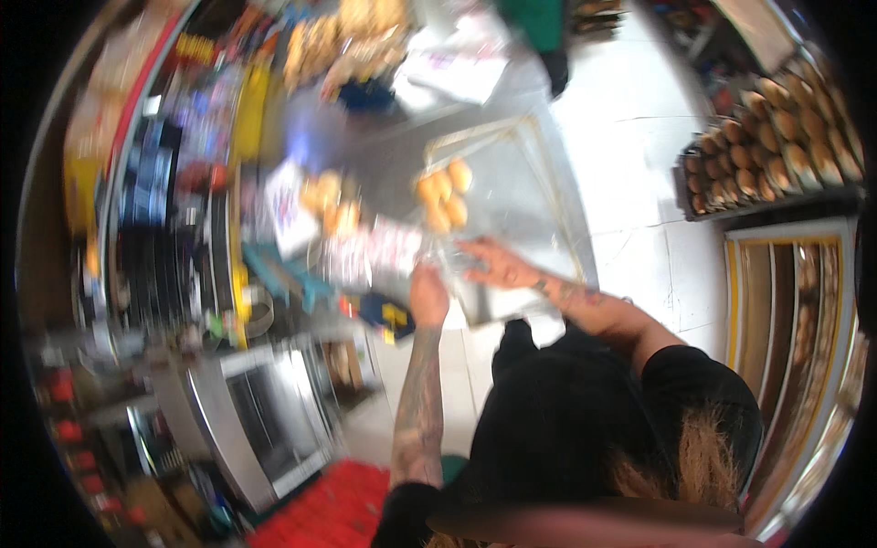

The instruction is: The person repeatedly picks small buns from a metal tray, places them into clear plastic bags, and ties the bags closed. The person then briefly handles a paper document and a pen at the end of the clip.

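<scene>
My left hand point(427, 294) is closed at the edge of a clear plastic bag with pink-red print point(376, 251), which lies on the metal table. Just to its right, my right hand point(498, 265) reaches over the table with its fingers apart and nothing in them. Beyond both hands, a small cluster of golden bread rolls point(443, 194) sits on a shallow metal tray point(539, 196). More rolls point(329, 203) lie to the left, beside a white printed packet point(290, 208). Motion blur softens the fingers and the bag.
At the far end are bagged breads point(370, 23) and white bags point(452, 68). A person in green point(533, 23) stands there. On the right, a rack holds rows of bread point(776, 137). A steel oven-like appliance point(260, 416) and red crates point(320, 507) are at lower left.
</scene>
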{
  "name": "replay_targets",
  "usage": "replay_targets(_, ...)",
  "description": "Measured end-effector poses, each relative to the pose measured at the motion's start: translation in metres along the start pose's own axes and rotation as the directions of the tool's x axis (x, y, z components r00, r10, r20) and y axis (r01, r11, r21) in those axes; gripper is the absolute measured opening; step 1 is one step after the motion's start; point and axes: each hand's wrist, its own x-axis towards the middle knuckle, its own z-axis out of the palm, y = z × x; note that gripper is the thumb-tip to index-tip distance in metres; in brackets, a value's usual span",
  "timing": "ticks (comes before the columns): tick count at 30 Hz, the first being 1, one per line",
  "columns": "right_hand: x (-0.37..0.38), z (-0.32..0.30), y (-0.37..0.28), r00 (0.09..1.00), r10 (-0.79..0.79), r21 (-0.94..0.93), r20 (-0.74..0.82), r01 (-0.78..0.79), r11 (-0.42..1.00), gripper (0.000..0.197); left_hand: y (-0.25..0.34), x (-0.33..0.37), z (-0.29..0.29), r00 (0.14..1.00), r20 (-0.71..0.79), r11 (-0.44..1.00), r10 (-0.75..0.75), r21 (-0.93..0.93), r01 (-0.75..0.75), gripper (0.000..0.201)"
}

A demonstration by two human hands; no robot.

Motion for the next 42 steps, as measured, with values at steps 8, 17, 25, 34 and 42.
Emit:
replay_targets(8,0.094,0.070,0.040,0.888,0.333,-0.493,-0.317,-0.454,0.742,0.058,-0.067,0.160,0.074,0.958,-0.110,0.904,-0.264,-0.374,0.206,0.089)
replay_targets(17,0.126,0.089,0.085,0.855,0.386,-0.657,-0.348,-0.516,0.550,0.041,-0.092,0.212,0.138,0.996,-0.074,0.892,-0.054,-0.451,0.015,0.056)
replay_targets(25,0.126,0.015,0.061,0.887,0.422,-0.761,0.187,-0.140,0.633,0.045,-0.071,0.202,0.123,0.969,0.062,0.849,-0.240,-0.471,0.240,0.071)
replay_targets(34,0.113,0.058,0.062,0.887,0.462,-0.766,0.017,-0.285,0.576,0.052,-0.045,0.205,0.121,0.958,0.139,0.892,-0.253,-0.349,0.286,0.101)
replay_targets(42,0.039,-0.001,0.063,0.942,0.335,-0.694,-0.019,-0.254,0.673,0.042,-0.029,0.225,0.126,0.943,0.144,0.938,-0.299,-0.135,0.318,0.092)
